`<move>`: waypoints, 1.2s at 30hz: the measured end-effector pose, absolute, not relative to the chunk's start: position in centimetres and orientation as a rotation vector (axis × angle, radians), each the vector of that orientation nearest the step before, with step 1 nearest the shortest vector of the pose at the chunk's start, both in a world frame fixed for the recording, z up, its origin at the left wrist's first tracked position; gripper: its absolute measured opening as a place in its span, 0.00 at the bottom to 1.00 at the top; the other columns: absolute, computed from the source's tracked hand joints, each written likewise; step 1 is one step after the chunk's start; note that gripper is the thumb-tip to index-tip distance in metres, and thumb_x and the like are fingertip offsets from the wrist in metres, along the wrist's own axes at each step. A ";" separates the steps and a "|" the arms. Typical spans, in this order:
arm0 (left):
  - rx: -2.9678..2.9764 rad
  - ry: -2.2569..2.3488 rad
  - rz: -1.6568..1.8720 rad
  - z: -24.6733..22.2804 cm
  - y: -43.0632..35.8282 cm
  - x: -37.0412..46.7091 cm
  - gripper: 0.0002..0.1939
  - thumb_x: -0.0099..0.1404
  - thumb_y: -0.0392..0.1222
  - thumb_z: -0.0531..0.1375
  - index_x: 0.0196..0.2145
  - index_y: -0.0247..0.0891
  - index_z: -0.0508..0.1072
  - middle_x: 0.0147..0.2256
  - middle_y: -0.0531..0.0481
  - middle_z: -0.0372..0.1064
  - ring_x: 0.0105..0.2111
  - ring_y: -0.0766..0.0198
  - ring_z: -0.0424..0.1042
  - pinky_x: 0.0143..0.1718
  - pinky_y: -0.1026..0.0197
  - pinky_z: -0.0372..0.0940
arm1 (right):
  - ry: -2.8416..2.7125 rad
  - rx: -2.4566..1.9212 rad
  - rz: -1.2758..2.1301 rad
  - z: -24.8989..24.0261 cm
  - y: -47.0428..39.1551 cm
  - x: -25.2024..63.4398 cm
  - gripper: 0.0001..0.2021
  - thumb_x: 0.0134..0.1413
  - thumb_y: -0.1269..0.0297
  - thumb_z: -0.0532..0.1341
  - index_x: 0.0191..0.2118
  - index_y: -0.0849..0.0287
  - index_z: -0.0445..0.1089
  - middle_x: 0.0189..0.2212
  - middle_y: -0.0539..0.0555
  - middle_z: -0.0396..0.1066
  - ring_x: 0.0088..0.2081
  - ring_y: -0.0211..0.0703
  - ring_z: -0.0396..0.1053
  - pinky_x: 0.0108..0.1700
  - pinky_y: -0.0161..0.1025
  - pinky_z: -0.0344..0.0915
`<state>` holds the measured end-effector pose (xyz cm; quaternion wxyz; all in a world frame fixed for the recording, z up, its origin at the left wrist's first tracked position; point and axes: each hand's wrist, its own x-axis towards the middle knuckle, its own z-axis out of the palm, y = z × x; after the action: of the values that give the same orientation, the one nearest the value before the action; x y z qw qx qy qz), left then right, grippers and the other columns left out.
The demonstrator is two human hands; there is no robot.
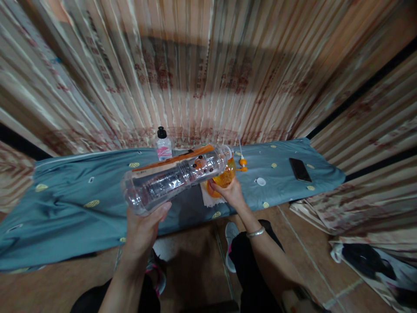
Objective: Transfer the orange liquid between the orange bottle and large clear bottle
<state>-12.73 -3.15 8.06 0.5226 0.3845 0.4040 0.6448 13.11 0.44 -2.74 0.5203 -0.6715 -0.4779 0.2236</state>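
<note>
My left hand (145, 224) is closed around the base of a large clear plastic bottle (169, 180) with an orange label. The bottle is tilted sideways, its mouth pointing right over an orange-yellow bottle (224, 176). Whether liquid is flowing between them I cannot tell. My right hand (230, 191) grips the orange-yellow bottle, which stands on a white tissue (211, 201). Just right of it an orange pump head (243, 164) with a thin tube rests on the cloth.
A small clear bottle with a black cap (164, 145) stands behind the large bottle. A dark phone (299, 169) lies on the right of the teal cloth (182, 217). Patterned curtains (195, 65) hang behind. Bags (368, 261) sit on the tiled floor at lower right.
</note>
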 end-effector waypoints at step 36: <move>0.927 0.993 1.514 7.8 -3.4 -13.0 0.16 0.42 0.39 0.78 0.27 0.38 0.77 0.17 0.59 0.64 0.17 0.71 0.57 0.17 0.69 0.57 | -1.160 -1.607 0.576 -2.9 0.4 13.0 0.30 0.39 0.49 0.77 0.48 0.55 0.72 0.47 0.62 0.83 0.49 0.62 0.82 0.53 0.54 0.76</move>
<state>-12.97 -3.38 7.83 0.5259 0.3878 0.4152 0.6330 13.03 0.38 -2.92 0.5133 -0.6682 -0.4823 0.2397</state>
